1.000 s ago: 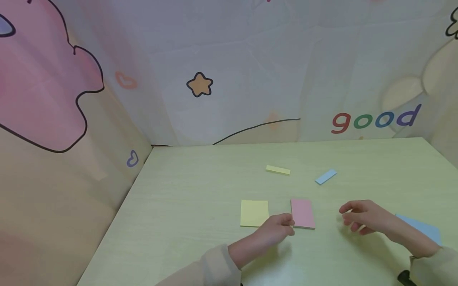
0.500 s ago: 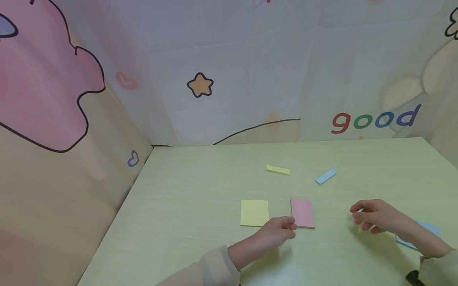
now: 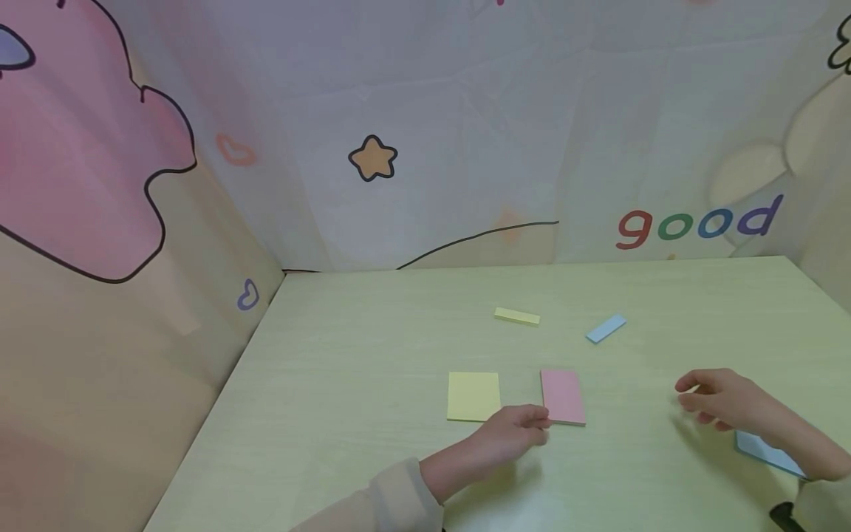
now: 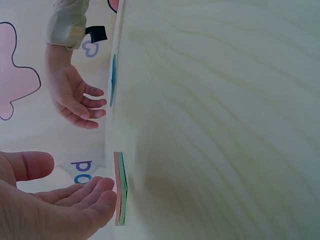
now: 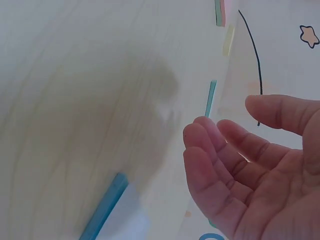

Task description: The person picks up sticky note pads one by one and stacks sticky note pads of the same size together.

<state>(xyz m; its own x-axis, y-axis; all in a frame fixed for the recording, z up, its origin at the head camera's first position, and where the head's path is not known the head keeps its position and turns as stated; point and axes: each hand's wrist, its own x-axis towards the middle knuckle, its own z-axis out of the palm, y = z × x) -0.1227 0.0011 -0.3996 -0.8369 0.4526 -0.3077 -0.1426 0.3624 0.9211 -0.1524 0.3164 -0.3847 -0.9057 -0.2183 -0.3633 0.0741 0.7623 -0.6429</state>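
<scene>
My left hand hovers low over the table with loose fingers, its fingertips at the left edge of a pink sticky note pad. From the left wrist view, that pad has a green layer under the pink. Just behind the same hand lies a square yellow sticky note pad. My right hand is raised at the right, fingers relaxed and holding nothing. A blue sticky note pad lies under my right wrist, partly hidden by it; the right wrist view shows its thick blue edge.
Farther back on the table lie a narrow yellow strip pad and a narrow light blue strip pad. A printed cloth backdrop rises behind the table and along its left side.
My right hand has moved to the right, showing the front edge of the blue pad and covering its back part. My left hand has barely shifted; the pads stay in place.
</scene>
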